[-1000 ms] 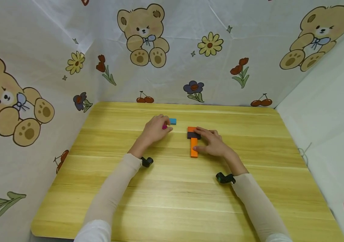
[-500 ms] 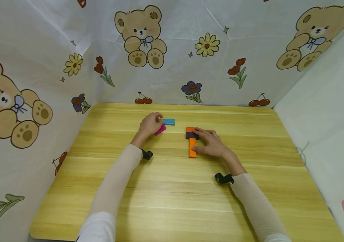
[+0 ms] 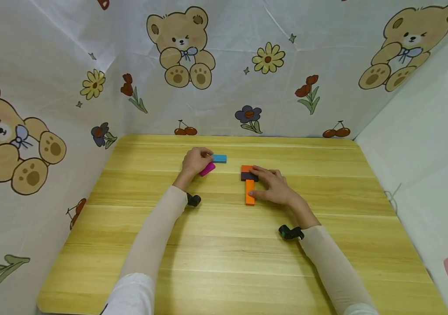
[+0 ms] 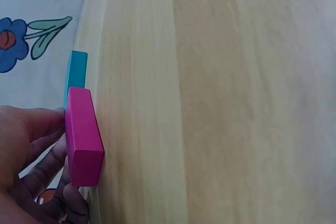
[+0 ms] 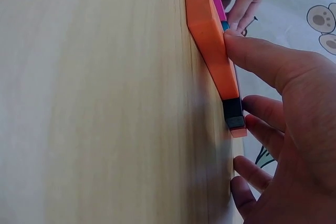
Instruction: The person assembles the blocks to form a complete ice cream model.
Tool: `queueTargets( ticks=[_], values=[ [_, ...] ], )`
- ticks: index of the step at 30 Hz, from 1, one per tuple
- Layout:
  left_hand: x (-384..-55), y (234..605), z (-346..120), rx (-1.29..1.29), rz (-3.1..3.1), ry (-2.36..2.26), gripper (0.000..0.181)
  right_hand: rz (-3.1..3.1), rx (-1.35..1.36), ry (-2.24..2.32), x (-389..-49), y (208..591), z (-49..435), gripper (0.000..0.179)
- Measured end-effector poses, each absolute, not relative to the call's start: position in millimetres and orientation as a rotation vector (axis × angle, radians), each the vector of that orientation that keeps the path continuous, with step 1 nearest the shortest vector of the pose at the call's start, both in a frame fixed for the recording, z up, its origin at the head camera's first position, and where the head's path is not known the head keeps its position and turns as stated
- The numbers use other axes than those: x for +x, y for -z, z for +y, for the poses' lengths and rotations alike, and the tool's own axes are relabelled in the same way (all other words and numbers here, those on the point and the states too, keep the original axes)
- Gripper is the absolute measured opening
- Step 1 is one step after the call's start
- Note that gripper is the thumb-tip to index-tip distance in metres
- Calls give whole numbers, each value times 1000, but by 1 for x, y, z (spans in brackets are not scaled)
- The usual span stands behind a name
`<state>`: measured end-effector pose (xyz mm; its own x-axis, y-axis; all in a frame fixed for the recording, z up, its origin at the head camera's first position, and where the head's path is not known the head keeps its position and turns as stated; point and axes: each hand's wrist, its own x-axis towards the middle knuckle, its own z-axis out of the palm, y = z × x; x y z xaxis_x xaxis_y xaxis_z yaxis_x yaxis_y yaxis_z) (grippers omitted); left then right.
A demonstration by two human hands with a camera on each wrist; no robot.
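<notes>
At the far middle of the table my left hand (image 3: pixel 194 161) has its thumb and index finger at the near end of a flat blue block (image 3: pixel 220 159), seeming to pinch it; that end is partly hidden. A magenta block (image 4: pixel 84 135) lies slantwise beside this hand, close to the blue one. To the right, a long orange block (image 3: pixel 250 185), a dark block (image 3: pixel 246 176) across its far end and another orange block (image 3: pixel 246 168) behind form a T shape. My right hand (image 3: pixel 276 188) rests on these with spread, relaxed fingers, thumb against the long orange block.
The wooden table (image 3: pixel 216 262) has its far edge close behind the blue block. A white cloth (image 3: pixel 224 100) printed with bears and flowers hangs behind it. Black wrist cameras (image 3: pixel 194 200) sit at both wrists.
My left hand has let go of the magenta block, leaving it tilted, and has shifted left to the blue block's end. My right hand stays on the orange and dark blocks.
</notes>
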<state>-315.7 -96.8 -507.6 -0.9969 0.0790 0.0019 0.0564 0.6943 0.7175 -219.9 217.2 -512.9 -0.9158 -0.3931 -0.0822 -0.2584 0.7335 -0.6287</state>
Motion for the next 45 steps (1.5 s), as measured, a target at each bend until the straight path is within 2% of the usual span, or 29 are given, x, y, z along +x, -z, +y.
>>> queueTargets(
  ticks=[45],
  values=[
    [-325, 503, -70, 221, 2914, -1011, 21, 2723, -507, 953, -219, 514, 218, 87]
  ],
)
